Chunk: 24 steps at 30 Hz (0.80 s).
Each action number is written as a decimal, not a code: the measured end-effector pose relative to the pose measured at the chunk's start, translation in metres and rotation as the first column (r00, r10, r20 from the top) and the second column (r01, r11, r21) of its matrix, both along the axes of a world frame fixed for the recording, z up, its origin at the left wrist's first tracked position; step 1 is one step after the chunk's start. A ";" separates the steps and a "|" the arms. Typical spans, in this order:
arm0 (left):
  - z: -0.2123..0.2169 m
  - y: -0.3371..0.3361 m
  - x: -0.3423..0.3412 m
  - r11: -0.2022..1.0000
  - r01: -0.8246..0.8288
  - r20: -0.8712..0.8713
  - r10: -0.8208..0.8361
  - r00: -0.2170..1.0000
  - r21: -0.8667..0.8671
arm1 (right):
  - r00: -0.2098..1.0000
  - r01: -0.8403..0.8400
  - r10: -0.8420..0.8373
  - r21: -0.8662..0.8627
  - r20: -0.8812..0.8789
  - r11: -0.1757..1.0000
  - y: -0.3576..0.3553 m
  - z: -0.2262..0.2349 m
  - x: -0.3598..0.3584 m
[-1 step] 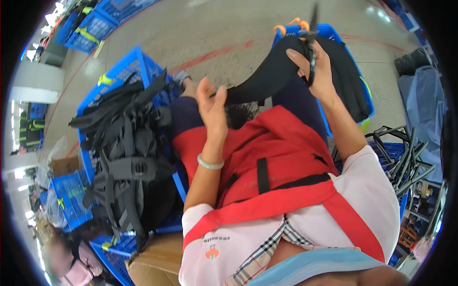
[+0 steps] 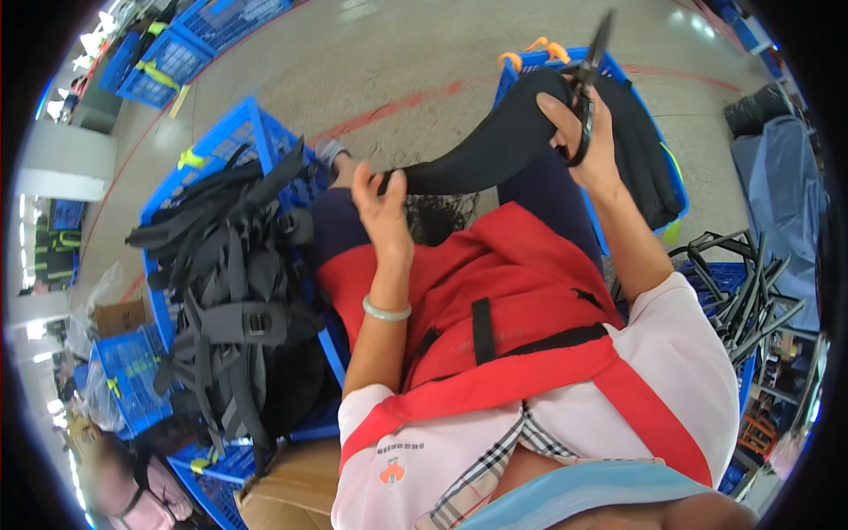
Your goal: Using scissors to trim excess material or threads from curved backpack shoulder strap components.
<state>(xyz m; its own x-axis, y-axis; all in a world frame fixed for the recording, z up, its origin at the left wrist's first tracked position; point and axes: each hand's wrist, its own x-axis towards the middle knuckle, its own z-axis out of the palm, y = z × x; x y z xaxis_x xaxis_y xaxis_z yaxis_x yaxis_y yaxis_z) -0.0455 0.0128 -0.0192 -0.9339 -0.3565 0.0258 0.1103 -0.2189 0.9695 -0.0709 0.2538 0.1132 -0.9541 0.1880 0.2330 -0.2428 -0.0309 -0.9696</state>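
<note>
Gripping curved black padded fabric strap (image 2: 495, 146): left hand (image 2: 382, 208) pinches lower end, right hand (image 2: 590, 141) clasps black-handled scissors (image 2: 587, 84), seemingly unchanged from before.

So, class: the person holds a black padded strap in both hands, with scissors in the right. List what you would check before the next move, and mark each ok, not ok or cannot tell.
1. Left hand grips the lower end of the black padded strap: ok.
2. Right hand supports the strap's upper end while holding the scissors: ok.
3. Scissor blades point up and away from both hands: ok.
4. Blades open or closed: cannot tell.
5. Strap hangs free above the red apron, not snagged: ok.
6. Blue crate of black straps sits beside the left arm: ok.
</note>
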 end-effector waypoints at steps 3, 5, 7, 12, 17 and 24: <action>-0.011 -0.017 -0.012 0.898 -0.085 0.247 -0.027 0.969 0.432 | 0.994 -0.093 0.106 -0.312 0.025 0.946 0.004 -0.014 0.011; -0.001 -0.014 -0.019 0.720 0.160 0.059 -0.268 0.962 0.676 | 0.990 -0.121 0.141 -0.353 0.029 0.928 -0.006 -0.025 0.020; 0.013 -0.013 -0.027 0.545 0.390 -0.214 -0.359 0.908 0.742 | 0.965 -0.224 0.259 -0.368 0.048 0.902 -0.015 -0.035 0.023; 0.026 -0.031 -0.034 0.648 0.324 -0.174 -0.287 0.942 0.689 | 0.947 -0.215 0.253 -0.194 0.199 0.957 -0.006 -0.056 0.023; 0.024 -0.040 -0.034 0.713 0.339 -0.184 -0.288 0.940 0.614 | 0.918 -0.253 0.283 -0.139 0.277 0.957 -0.005 -0.073 0.021; 0.020 -0.041 -0.039 0.751 0.350 -0.206 -0.283 0.937 0.560 | 0.896 -0.313 0.319 -0.069 0.309 0.947 -0.005 -0.083 0.020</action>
<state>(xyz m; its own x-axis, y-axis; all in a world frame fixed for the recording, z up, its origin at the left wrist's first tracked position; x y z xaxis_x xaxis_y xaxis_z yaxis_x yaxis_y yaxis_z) -0.0848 -0.0285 0.0008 -0.9997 -0.0192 0.0134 0.0234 -0.7741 0.6326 -0.0512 0.2489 0.0302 -0.9872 -0.1339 -0.0865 0.0969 -0.0731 -0.9926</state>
